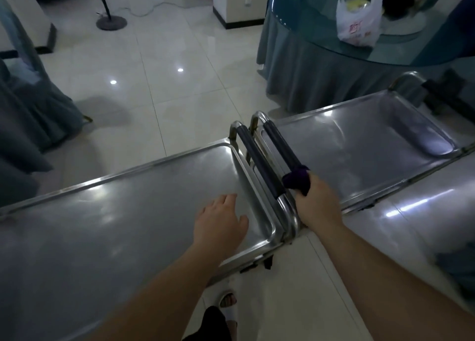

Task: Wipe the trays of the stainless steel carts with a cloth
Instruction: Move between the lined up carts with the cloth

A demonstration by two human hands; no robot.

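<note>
Two stainless steel carts stand end to end, their dark padded handles side by side in the middle. The left cart's tray (pixel 108 212) fills the lower left; the right cart's tray (pixel 359 145) stretches to the upper right. My left hand (pixel 221 222) hovers open, palm down, over the right end of the left tray. My right hand (pixel 316 201) is shut on a dark purple cloth (pixel 295 180), pressed against the near end of the right cart's handle (pixel 280 147). The left cart's handle (pixel 257 160) lies just left of the cloth.
A round glass-topped table (pixel 334 57) with a grey-blue skirt stands behind the right cart, holding a white plastic bag (pixel 359 21). Draped chairs (pixel 33 109) sit at the left. A lamp stand base (pixel 111 23) rests on the glossy tiled floor. My sandalled foot (pixel 228 304) is below.
</note>
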